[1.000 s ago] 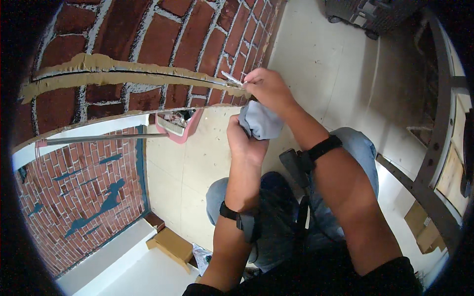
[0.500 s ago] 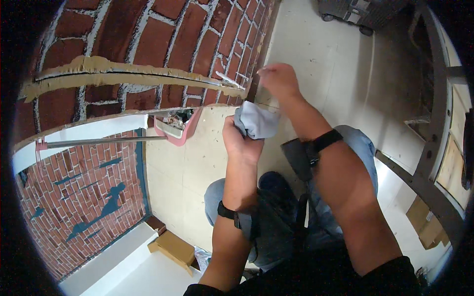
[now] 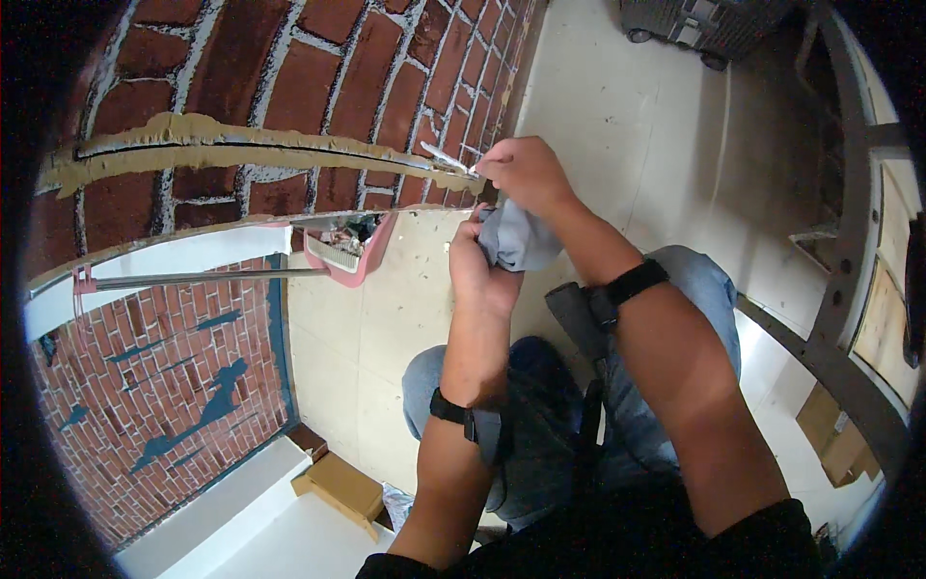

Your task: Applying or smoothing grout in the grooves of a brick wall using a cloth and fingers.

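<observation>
In the palm of my left hand (image 3: pixel 479 265) is a crumpled grey cloth (image 3: pixel 521 239), with the fingers curled round its left side. My right hand (image 3: pixel 531 174) is just above the cloth, its thumb and fingers pinched together at the low end of a seam in the brick-patterned wall. What the pinch holds is too small to make out. Touching or very near those fingertips is a thin white strip (image 3: pixel 442 154) that stands out from the wall. The seam (image 3: pixel 260 145) is a dark, shiny line between ragged bands of brown tape or paste.
A pink dustpan (image 3: pixel 371 253) with debris in it lies by the wall, beside a long metal handle (image 3: pixel 212 278). A cardboard box (image 3: pixel 340 487) sits lower left. At right stands a metal frame (image 3: pixel 839 299); a dark wheeled case (image 3: pixel 699 24) is at the far end.
My right hand has come left and down to the seam's end by the white strip. My left hand, with the cloth, has shifted slightly right.
</observation>
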{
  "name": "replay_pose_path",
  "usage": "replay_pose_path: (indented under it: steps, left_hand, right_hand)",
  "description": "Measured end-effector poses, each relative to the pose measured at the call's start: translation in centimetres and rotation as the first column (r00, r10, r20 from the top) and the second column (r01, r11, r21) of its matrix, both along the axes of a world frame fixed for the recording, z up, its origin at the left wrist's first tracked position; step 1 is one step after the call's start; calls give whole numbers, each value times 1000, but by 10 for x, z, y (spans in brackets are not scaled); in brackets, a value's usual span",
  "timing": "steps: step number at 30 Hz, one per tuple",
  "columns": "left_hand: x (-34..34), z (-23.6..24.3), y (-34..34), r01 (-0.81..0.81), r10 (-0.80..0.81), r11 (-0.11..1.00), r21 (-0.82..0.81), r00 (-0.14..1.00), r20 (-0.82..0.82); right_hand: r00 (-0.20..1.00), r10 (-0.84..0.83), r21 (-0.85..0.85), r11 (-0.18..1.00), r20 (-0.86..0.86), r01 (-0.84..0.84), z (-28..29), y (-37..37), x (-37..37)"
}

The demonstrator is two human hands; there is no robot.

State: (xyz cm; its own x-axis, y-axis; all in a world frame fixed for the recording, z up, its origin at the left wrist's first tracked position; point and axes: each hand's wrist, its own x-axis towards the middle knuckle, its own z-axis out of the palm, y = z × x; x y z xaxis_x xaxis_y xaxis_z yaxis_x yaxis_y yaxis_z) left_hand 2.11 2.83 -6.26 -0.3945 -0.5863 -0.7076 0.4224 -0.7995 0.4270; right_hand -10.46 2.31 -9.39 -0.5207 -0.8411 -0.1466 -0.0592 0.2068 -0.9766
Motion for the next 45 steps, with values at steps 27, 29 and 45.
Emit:
replay_pose_path:
  steps: [27, 29, 45]
  left_hand:
    - [14, 0, 0, 14, -15, 999, 47, 1000, 9]
    - [16, -4, 1, 18, -19, 999, 48, 999, 26]
    - [5, 13, -17, 68, -57, 995, -70, 988, 145]
  right_hand:
    - [981, -179, 199, 961, -78, 191, 20, -11, 34]
    - [978, -197, 211, 955, -74, 208, 16, -11, 35]
    - [899, 172, 126, 963, 403, -240, 43, 12, -19]
